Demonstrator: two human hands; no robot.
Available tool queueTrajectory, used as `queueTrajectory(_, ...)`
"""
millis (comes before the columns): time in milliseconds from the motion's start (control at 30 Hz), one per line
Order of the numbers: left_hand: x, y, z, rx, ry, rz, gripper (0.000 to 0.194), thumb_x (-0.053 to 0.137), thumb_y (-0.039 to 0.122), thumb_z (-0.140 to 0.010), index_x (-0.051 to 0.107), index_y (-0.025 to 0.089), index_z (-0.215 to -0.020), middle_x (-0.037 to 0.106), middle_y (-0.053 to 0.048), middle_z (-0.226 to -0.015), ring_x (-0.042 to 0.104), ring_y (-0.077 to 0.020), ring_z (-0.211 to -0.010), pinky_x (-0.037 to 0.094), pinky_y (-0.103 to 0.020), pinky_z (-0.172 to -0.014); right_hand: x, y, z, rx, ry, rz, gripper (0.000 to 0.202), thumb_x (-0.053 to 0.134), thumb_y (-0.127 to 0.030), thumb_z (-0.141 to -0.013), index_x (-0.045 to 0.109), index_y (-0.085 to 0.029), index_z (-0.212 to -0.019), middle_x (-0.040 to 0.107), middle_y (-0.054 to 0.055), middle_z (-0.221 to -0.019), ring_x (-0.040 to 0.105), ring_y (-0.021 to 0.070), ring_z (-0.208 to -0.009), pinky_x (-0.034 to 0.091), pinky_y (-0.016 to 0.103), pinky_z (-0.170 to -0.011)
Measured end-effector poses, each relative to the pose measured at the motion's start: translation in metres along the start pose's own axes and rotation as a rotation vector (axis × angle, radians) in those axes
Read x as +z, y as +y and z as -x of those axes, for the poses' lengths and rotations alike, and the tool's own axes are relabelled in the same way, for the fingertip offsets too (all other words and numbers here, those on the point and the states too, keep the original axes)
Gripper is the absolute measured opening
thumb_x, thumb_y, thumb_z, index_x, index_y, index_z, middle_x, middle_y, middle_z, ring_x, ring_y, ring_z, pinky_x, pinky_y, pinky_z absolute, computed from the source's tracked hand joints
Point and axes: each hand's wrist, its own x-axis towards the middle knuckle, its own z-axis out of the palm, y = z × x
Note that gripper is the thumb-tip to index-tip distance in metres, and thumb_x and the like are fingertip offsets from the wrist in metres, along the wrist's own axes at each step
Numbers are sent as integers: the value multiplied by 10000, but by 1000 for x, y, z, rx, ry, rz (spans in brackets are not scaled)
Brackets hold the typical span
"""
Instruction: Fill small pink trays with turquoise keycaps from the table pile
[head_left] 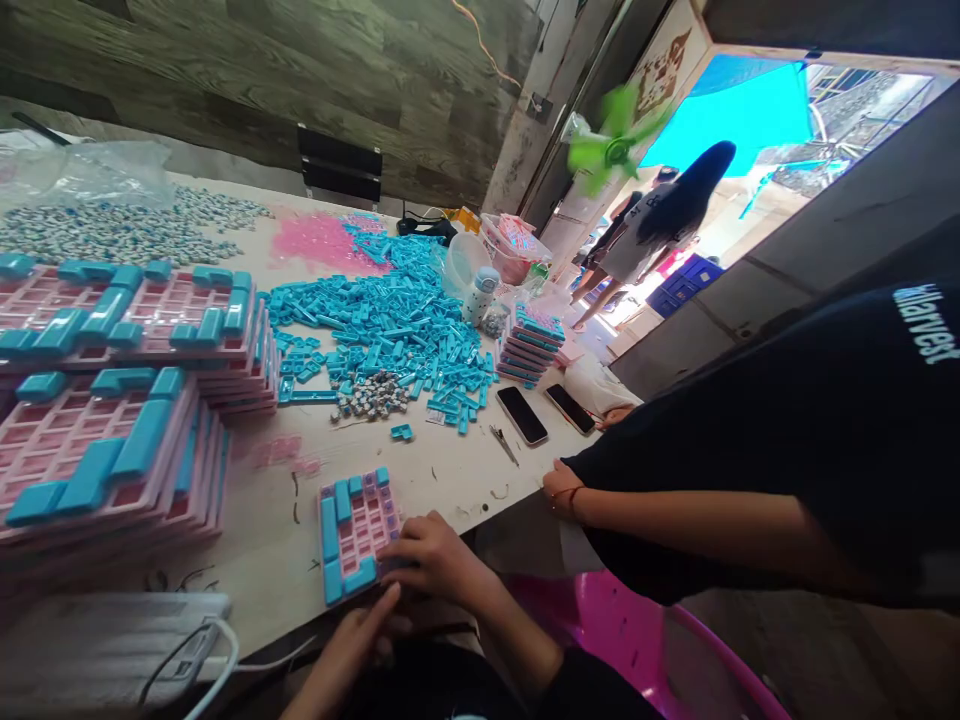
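Pink tray (pixel 367 528), part-filled, at table (pixel 259 540)'s near edge. Right hand (pixel 435 560): across table edge, fingers on tray, grip impossible to tell. Left hand (pixel 363 630): beside table edge, grip likewise. Possible hazard: stray nudge, spill off table.

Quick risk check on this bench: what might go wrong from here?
1. The pink tray sits right by the front edge of the table, with the right hand at its side; a careless push might tip it off.
2. The tray stacks at left look unevenly piled, so a bump could make them slide.
3. The small pale pieces lie against the heap of loose blue pieces; the two might mix.
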Motion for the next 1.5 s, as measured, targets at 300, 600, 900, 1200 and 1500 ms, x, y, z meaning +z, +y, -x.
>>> queueTrajectory(300, -33, 75, 79, 386, -121, -413, 335, 433, 450, -875, 637, 217, -1003, 665, -30, -957, 588, -172, -867, 449, -275, -793, -38, 20, -1, -99, -103, 2, 180, 587, -360, -841, 674, -330, -996, 559, 26, -916, 488, 143, -803, 369, 265, -720)
queueTrajectory(600, -40, 55, 33, 863, 376, -1180, 401, 534, 178, -826, 542, 283, -1212, 469, -44, -1370, 429, -235, -1236, 364, -432, -997, -53, 69, -45, -14, 86, 63, 312, 478, -86, -851, 699, -256, -989, 592, 93, -1036, 549, 216, -952, 429, 355, -818)
queueTrajectory(900, -35, 33, 33, 946, 580, -1129, 264, 515, 170, -851, 582, 182, -1106, 577, -101, -1196, 543, -207, -1069, 445, -349, -897, -54, 75, -136, 67, 103, 117, 242, 514, -182, -862, 642, -188, -1068, 613, 84, -988, 591, 198, -863, 435, 290, -739)
queueTrajectory(1200, -39, 40, 39, 821, 661, -1180, 183, 550, 243, -841, 598, 224, -1017, 608, -51, -1133, 586, -196, -943, 405, -350, -776, -27, 73, -182, 39, 69, 463, 202, 456, -209, -895, 645, -149, -929, 622, 113, -963, 527, 229, -931, 336, 323, -778)
queueTrajectory(1500, -46, 47, 40, 795, 675, -1061, 171, 565, 269, -827, 626, 208, -974, 608, -70, -1075, 571, -203, -929, 415, -352, -798, -24, 85, -163, -100, 152, 393, 161, 503, -207, -872, 653, -172, -917, 634, 92, -979, 484, 232, -938, 332, 338, -812)
